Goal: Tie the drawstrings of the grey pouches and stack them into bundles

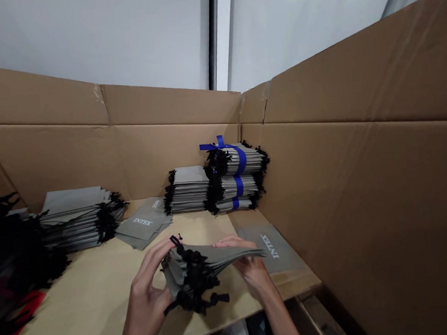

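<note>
The two hands sit apart on either side of a bundle of grey drawstring bags (194, 274), both clamped on it, low and centre in the frame, just above the table. The left hand (148, 295) grips the end bristling with black cords, while the right hand (249, 265) lies across the top of the sheets toward their far edge. The bundle fans slightly between them, its black cords (196, 292) hanging below.

Just beyond the hands, on a pale wooden tabletop (87, 304), lie loose grey bags (143, 226) printed in white with a legible INTEX. A single grey bag (271, 248) beside the right hand carries the same word, turned sideways (it nearly touches the right cardboard wall). Toward the top centre, an untaped stack of bags (187, 190) sits against a pile of bundles bound with blue tape (235, 177), which is tied off on top. A larger, looser stack (77, 218) fills the left of the table, next to a dark heap of black cords (11, 254) at the frame's left edge, with something red (26, 309) showing beneath it.

Tall cardboard walls (364, 203) box the table in at the back and right, and a white wall (84, 34) rises behind them.
</note>
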The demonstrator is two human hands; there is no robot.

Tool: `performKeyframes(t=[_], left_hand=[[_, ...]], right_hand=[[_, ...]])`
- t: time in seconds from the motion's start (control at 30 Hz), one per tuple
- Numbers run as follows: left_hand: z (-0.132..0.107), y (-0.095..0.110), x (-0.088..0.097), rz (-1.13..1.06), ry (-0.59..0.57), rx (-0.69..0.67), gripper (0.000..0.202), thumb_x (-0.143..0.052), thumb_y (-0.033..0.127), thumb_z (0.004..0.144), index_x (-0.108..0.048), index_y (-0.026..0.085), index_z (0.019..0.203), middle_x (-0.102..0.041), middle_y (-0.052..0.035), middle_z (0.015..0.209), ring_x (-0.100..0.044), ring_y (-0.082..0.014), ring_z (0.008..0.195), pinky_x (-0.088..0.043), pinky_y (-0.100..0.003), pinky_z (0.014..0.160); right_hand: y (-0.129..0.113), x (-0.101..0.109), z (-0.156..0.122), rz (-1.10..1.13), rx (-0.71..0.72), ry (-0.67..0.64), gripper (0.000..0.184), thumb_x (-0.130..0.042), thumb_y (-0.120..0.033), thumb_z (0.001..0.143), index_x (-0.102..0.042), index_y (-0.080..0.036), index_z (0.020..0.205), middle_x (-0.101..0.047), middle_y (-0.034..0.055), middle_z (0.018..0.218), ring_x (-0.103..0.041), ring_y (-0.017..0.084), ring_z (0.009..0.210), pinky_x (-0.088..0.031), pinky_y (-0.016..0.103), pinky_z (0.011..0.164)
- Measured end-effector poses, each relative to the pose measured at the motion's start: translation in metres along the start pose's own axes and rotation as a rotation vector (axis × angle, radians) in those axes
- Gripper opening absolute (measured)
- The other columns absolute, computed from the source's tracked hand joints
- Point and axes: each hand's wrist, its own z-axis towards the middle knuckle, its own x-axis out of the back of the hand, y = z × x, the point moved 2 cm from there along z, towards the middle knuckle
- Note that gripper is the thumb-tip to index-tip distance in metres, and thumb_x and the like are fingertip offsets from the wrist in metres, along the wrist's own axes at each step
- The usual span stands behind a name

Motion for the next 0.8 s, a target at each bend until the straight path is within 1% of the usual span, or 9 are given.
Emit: performKeyframes(t=[0.13,0.2,0.27,0.33,0.43,0.53,0.67,0.8], left_hand=[[0.002,0.008,-0.001,0.059,0.005,-0.042,0.054,-0.074,0.011,0.070,-0.091,0.034,0.116,-0.086,-0.0052,0.135,-0.076,-0.0362,0.136,-0.059,-0.041,0.119],[0.001,0.009,-0.001,0.113,-0.009,-0.104,0.052,-0.073,0.013,0.073,-0.089,0.031,0.119,-0.086,-0.0063,0.136,-0.077,-0.0348,0.134,-0.061,-0.042,0.116],[0.000,0.008,-0.001,0.170,-0.023,-0.193,0.050,-0.073,0.016,0.079,-0.086,0.029,0.125,-0.085,-0.0068,0.138,-0.078,-0.0322,0.134,-0.062,-0.040,0.114],[0.000,0.007,0.000,0.210,-0.022,-0.281,0.048,-0.072,0.017,0.085,-0.084,0.029,0.129,-0.084,-0.0059,0.140,-0.078,-0.0274,0.133,-0.062,-0.034,0.114],[0.000,0.006,0.000,0.229,-0.011,-0.365,0.046,-0.071,0.016,0.089,-0.081,0.031,0.132,-0.085,-0.0037,0.138,-0.080,-0.0215,0.131,-0.061,-0.026,0.112],[0.001,0.006,0.000,0.234,-0.013,-0.386,0.046,-0.071,0.017,0.091,-0.081,0.031,0.133,-0.085,-0.0032,0.137,-0.080,-0.0204,0.130,-0.061,-0.024,0.111],[0.000,0.002,0.002,0.233,-0.002,-0.354,0.046,-0.071,0.019,0.090,-0.081,0.032,0.133,-0.086,-0.0025,0.136,-0.081,-0.0202,0.130,-0.062,-0.023,0.109],[-0.002,-0.006,0.005,0.249,0.007,-0.298,0.047,-0.073,0.021,0.086,-0.082,0.028,0.132,-0.085,-0.0055,0.139,-0.080,-0.0240,0.132,-0.065,-0.024,0.104]], right_hand=[[0.007,0.001,-0.001,0.009,0.025,-0.001,0.034,-0.087,-0.066,0.092,-0.094,-0.033,0.097,-0.088,0.0085,0.106,-0.079,0.034,0.105,-0.063,0.044,0.100],[0.013,0.001,-0.001,0.015,0.045,-0.008,0.033,-0.087,-0.065,0.093,-0.093,-0.033,0.098,-0.088,0.0084,0.109,-0.079,0.033,0.106,-0.064,0.043,0.100],[0.018,0.000,0.000,0.024,0.064,-0.016,0.032,-0.087,-0.064,0.094,-0.093,-0.033,0.099,-0.088,0.0085,0.111,-0.080,0.032,0.106,-0.064,0.043,0.099],[0.020,-0.001,0.000,0.034,0.080,-0.022,0.031,-0.087,-0.064,0.094,-0.093,-0.034,0.099,-0.088,0.0085,0.111,-0.080,0.032,0.105,-0.065,0.042,0.099],[0.020,-0.001,0.001,0.047,0.096,-0.021,0.031,-0.088,-0.064,0.094,-0.093,-0.034,0.098,-0.089,0.0086,0.109,-0.082,0.032,0.105,-0.066,0.043,0.098],[0.016,-0.002,0.001,0.052,0.103,-0.009,0.032,-0.089,-0.065,0.093,-0.094,-0.034,0.100,-0.089,0.0089,0.108,-0.083,0.033,0.105,-0.066,0.043,0.096],[0.012,-0.005,0.000,0.055,0.095,0.003,0.033,-0.089,-0.065,0.094,-0.093,-0.033,0.100,-0.089,0.0088,0.107,-0.083,0.031,0.105,-0.066,0.042,0.095],[0.008,-0.006,0.000,0.069,0.091,0.002,0.035,-0.089,-0.065,0.094,-0.093,-0.032,0.102,-0.089,0.0089,0.109,-0.083,0.030,0.106,-0.067,0.040,0.097]])
